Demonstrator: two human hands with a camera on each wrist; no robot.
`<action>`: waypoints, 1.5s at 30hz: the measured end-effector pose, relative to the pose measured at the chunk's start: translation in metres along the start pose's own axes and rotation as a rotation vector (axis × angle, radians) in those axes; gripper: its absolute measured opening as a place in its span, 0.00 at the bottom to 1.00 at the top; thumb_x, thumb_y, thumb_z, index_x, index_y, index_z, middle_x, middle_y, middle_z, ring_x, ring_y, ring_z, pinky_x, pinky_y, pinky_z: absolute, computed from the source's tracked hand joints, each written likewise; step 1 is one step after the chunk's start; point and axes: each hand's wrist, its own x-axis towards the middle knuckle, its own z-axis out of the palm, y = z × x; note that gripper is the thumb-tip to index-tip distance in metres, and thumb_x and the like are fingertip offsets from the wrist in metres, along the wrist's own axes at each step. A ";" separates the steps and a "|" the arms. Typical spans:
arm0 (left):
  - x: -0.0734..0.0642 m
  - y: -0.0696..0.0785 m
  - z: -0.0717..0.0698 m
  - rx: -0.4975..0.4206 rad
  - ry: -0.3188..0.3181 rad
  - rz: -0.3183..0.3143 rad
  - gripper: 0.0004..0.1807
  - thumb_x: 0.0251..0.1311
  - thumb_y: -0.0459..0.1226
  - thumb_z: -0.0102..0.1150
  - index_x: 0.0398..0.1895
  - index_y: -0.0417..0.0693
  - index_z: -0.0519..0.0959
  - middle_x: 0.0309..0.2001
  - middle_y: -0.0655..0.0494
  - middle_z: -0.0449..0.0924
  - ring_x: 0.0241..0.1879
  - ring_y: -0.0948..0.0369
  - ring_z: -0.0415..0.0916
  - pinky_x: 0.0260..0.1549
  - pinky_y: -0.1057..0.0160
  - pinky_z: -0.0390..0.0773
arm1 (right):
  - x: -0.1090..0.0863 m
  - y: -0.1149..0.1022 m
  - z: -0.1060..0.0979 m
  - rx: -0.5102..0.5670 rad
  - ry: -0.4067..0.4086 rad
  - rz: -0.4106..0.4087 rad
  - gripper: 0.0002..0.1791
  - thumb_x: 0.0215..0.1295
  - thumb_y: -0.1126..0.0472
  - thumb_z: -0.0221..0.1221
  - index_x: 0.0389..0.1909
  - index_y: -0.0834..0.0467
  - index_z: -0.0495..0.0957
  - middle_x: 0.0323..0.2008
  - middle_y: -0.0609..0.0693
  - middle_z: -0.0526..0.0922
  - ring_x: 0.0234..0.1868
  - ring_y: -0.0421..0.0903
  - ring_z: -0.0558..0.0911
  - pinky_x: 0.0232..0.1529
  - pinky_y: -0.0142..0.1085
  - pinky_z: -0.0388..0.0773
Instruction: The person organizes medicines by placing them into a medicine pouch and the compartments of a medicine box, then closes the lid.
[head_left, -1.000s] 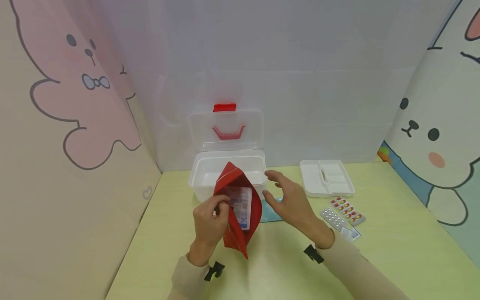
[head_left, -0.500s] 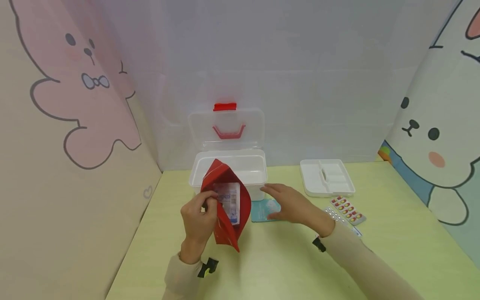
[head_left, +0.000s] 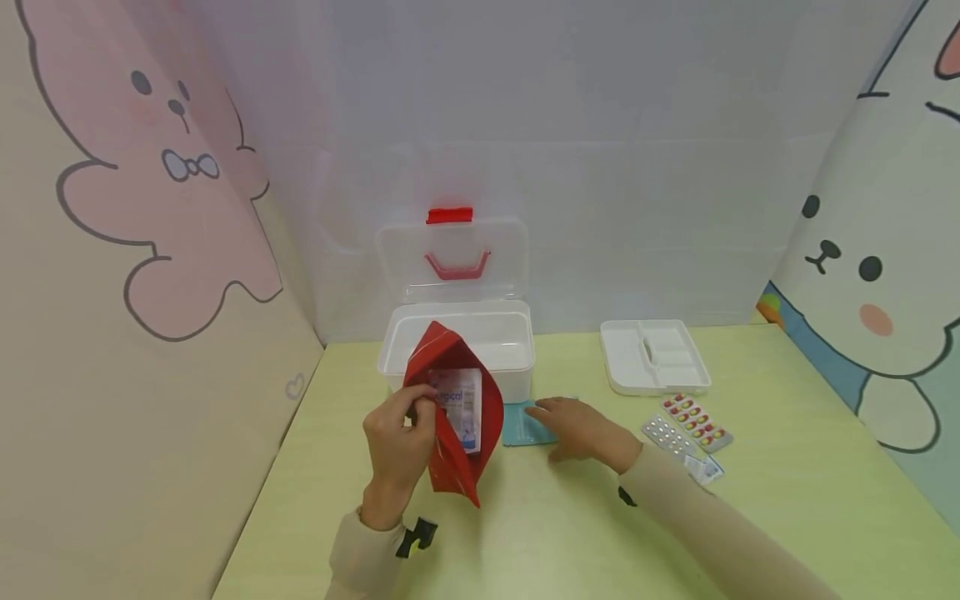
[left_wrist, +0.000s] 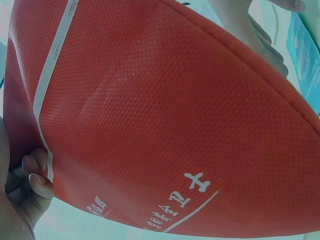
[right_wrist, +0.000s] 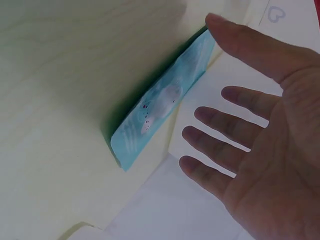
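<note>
My left hand [head_left: 399, 437] pinches the near left edge of a red fabric pouch [head_left: 491, 404], holding its mouth apart above the table. Inside the pouch stands a white packet [head_left: 465, 404] with "surgical" lettering. In the left wrist view the pouch's side [left_wrist: 165, 115] bears white print and a pale stripe. My right hand [head_left: 579, 427] hovers over the right end of a flat teal packet [head_left: 523, 427] on the table. From the right wrist, its fingers [right_wrist: 220, 147] look spread and extended beside the teal packet [right_wrist: 162, 105], which carries a small white cartoon figure; contact cannot be made out.
Behind the pouch stands a clear-white box [head_left: 510, 354], its lid [head_left: 480, 287] with red handle raised. At the right are a white divided tray [head_left: 630, 358], red-and-yellow capsules in a blister pack [head_left: 697, 422], a silver blister pack [head_left: 666, 436] and small sachets [head_left: 703, 469].
My left hand and the pouch have shifted left, uncovering more of the teal packet. My right hand has come down from beside the box to the teal packet's right end.
</note>
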 end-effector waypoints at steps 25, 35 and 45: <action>-0.003 0.001 -0.001 -0.006 -0.021 -0.001 0.11 0.51 0.24 0.49 0.26 0.39 0.83 0.20 0.50 0.81 0.16 0.67 0.68 0.16 0.73 0.70 | 0.017 -0.007 0.023 -0.112 0.031 0.067 0.20 0.56 0.68 0.66 0.49 0.58 0.74 0.39 0.57 0.79 0.37 0.54 0.81 0.40 0.47 0.80; -0.003 0.002 -0.001 0.000 -0.018 -0.002 0.11 0.51 0.24 0.49 0.25 0.39 0.83 0.21 0.50 0.81 0.16 0.67 0.68 0.16 0.72 0.71 | 0.004 -0.018 0.038 -0.270 0.179 0.036 0.13 0.61 0.71 0.61 0.46 0.59 0.75 0.30 0.59 0.77 0.27 0.52 0.76 0.25 0.43 0.78; -0.002 -0.001 0.001 -0.005 -0.013 -0.002 0.11 0.51 0.24 0.49 0.25 0.40 0.83 0.21 0.50 0.81 0.16 0.66 0.69 0.17 0.72 0.71 | -0.001 -0.014 0.041 -0.286 0.225 0.033 0.16 0.64 0.69 0.59 0.52 0.56 0.77 0.35 0.57 0.80 0.30 0.52 0.79 0.26 0.43 0.79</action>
